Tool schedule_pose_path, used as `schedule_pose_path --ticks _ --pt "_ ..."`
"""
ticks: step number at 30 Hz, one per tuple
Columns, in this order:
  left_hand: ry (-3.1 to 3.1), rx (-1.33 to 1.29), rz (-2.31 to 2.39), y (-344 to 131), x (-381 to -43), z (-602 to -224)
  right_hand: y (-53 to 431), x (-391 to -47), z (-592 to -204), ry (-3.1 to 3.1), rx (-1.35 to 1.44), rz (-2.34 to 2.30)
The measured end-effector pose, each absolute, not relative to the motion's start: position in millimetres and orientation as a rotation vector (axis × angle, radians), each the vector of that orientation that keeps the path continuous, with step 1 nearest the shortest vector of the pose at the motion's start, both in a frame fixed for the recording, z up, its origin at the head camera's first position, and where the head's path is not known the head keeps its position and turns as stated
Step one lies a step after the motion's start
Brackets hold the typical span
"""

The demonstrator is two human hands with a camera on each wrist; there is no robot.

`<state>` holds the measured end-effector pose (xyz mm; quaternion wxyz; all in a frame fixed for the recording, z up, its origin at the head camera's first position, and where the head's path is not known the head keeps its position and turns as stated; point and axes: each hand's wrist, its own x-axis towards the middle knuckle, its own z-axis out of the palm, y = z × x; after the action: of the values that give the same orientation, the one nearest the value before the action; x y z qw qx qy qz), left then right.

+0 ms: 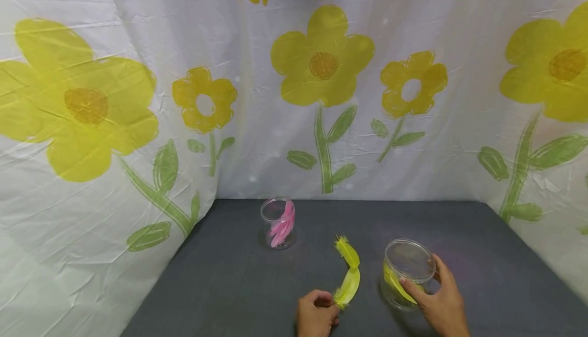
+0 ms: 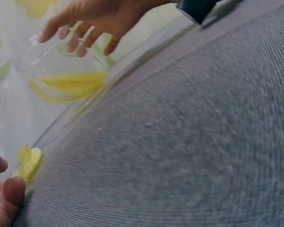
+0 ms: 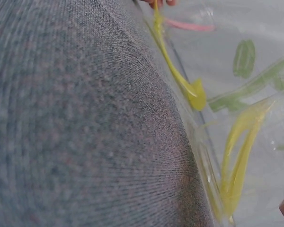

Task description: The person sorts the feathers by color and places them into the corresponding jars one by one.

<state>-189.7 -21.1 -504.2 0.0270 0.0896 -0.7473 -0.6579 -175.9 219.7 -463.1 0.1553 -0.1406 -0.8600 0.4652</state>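
Observation:
In the head view my left hand (image 1: 317,314) pinches the near end of a yellow feather (image 1: 351,283) low over the dark table. Another yellow feather (image 1: 347,251) continues from its far end, and the two form a curved line. My right hand (image 1: 442,298) holds a clear round plastic jar (image 1: 408,268) from its right side, thumb across the front. More yellow feathers (image 3: 236,165) lie inside that jar, as the right wrist view shows. In the left wrist view, thumb and fingertips (image 2: 12,191) of my left hand meet at the feather.
A second clear jar (image 1: 271,214) with pink feathers (image 1: 283,227) stands toward the back, left of the yellow feathers. The dark grey tabletop (image 1: 220,275) meets a white curtain (image 1: 257,173) printed with yellow flowers at the back and sides.

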Motion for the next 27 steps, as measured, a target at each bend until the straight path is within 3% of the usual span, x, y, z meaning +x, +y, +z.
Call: schedule_pose_path --ticks 8,27 --pt "-2.308 0.330 -2.002 -19 -194 -505 220 -176 -465 -2.460 -0.412 1.333" --pt "-1.880 0.160 -2.285 -38 -202 -484 219 -177 -464 -2.472 -0.408 1.321"
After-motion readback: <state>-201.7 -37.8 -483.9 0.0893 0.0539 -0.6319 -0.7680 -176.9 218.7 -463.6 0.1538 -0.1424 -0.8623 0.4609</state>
